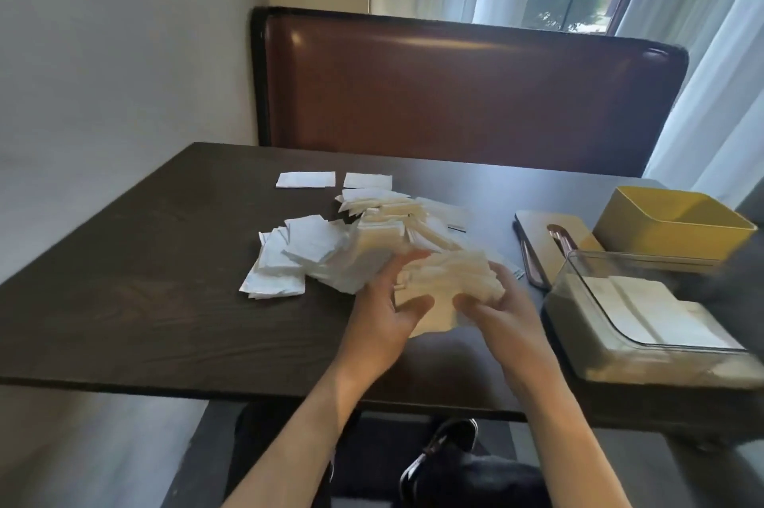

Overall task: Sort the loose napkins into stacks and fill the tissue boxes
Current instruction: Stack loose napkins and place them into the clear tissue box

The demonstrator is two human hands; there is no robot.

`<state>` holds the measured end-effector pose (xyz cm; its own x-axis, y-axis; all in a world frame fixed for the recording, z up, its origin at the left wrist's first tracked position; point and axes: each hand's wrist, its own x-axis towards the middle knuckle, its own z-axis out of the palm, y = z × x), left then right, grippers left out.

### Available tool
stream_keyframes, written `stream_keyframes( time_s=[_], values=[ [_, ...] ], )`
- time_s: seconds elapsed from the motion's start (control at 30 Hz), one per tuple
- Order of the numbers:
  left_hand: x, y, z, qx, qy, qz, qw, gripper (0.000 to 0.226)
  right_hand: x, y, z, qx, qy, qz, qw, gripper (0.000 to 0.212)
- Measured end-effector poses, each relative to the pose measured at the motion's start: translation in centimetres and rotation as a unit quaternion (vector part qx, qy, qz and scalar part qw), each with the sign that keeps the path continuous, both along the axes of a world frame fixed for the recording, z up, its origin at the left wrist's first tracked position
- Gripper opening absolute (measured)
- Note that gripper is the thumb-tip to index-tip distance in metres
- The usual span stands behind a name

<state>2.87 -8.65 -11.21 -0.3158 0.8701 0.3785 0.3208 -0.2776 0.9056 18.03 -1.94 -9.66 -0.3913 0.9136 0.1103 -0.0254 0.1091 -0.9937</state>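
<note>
Stacking step in hand. The left hand (382, 309) and right hand (502, 311) together grip a bundle of napkins (448, 286) just above the near middle of the dark table (144, 300), fingers curled round its two ends as if squaring the edges. Behind and to the left lies the loose pile of napkins (330, 242); two flat napkins (306, 179) lie at its far edge. At near right stands a clear tissue box (645, 325), already holding some folded napkins; a yellow box (674, 224) stands beyond it, beside a flat lid (545, 234) with a slot. The next move probably calls for aligning the bundle, then carrying it right and lowering it into a box without fanning. Motion blur softens the right edge; no brand, label or writing can be read.
</note>
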Motion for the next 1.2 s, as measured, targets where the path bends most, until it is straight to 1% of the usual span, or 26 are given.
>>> stream_keyframes(
  time_s=[0.07, 0.13, 0.2, 0.27, 0.3, 0.37, 0.43, 0.47, 0.5, 0.53, 0.6, 0.7, 0.8, 0.9, 1.0, 1.13, 1.2],
  values=[
    [1.5, 0.8, -0.4, 0.014, 0.005, 0.022, 1.000, 0.055, 0.5, 0.0, -0.2, -0.013, 0.006, -0.022, 1.000, 0.044],
    [3.1, 1.5, -0.4, 0.017, -0.014, 0.040, 0.999, 0.055, 0.7, -0.1, -0.3, -0.031, 0.037, -0.052, 0.997, 0.042],
    [4.7, 2.3, -0.6, 0.015, -0.063, 0.051, 0.997, 0.049, 0.5, -0.1, -0.5, -0.040, 0.077, -0.097, 0.991, 0.035],
    [5.8, 2.9, -1.0, 0.002, -0.117, 0.070, 0.991, 0.040, 0.0, 0.0, -0.8, -0.055, 0.096, -0.143, 0.984, 0.029],
    [6.4, 3.2, -1.1, -0.001, -0.143, 0.084, 0.986, 0.039, -0.2, 0.1, -1.0, -0.061, 0.095, -0.161, 0.981, 0.031],
    [7.2, 3.9, -1.3, 0.006, -0.179, 0.128, 0.975, 0.038, -0.5, 0.2, -1.3, -0.068, 0.088, -0.181, 0.977, 0.046],
    [7.7, 4.3, -1.3, 0.025, -0.185, 0.183, 0.965, 0.024, -0.6, 0.3, -1.5, -0.068, 0.084, -0.199, 0.974, 0.061],
    [7.8, 4.5, -1.3, 0.033, -0.187, 0.207, 0.960, 0.015, -0.6, 0.3, -1.5, -0.067, 0.083, -0.211, 0.972, 0.064],
    [7.8, 4.7, -1.4, 0.036, -0.191, 0.222, 0.956, 0.013, -0.5, 0.4, -1.6, -0.066, 0.085, -0.221, 0.969, 0.063],
    [7.8, 4.7, -1.4, 0.039, -0.191, 0.232, 0.953, 0.016, -0.5, 0.5, -1.6, -0.064, 0.087, -0.228, 0.968, 0.056],
    [7.9, 4.7, -1.4, 0.045, -0.184, 0.235, 0.953, 0.019, -0.6, 0.6, -1.7, -0.058, 0.085, -0.234, 0.967, 0.035],
    [8.2, 4.6, -1.2, 0.047, -0.171, 0.235, 0.956, 0.011, -0.7, 0.6, -1.9, -0.034, 0.067, -0.242, 0.967, 0.019],
    [7.8, 4.9, -1.5, 0.036, -0.177, 0.247, 0.952, 0.012, -0.3, 0.9, -2.4, -0.056, 0.094, -0.265, 0.958, 0.016],
    [7.8, 5.0, -1.5, 0.027, -0.183, 0.237, 0.954, 0.017, -0.4, 1.3, -2.5, -0.071, 0.121, -0.256, 0.956, 0.017],
    [7.8, 5.2, -1.4, 0.023, -0.159, 0.239, 0.958, 0.015, -0.5, 1.5, -2.5, -0.033, 0.084, -0.231, 0.969, 0.013],
    [6.9, 5.6, -1.7, 0.004, -0.177, 0.252, 0.951, 0.017, -0.3, 2.0, -2.9, -0.043, 0.052, -0.252, 0.965, 0.011],
    [6.8, 5.8, -1.5, 0.000, -0.170, 0.248, 0.954, 0.016, -0.5, 2.2, -2.8, -0.037, 0.040, -0.258, 0.965, 0.014]
  ],
)
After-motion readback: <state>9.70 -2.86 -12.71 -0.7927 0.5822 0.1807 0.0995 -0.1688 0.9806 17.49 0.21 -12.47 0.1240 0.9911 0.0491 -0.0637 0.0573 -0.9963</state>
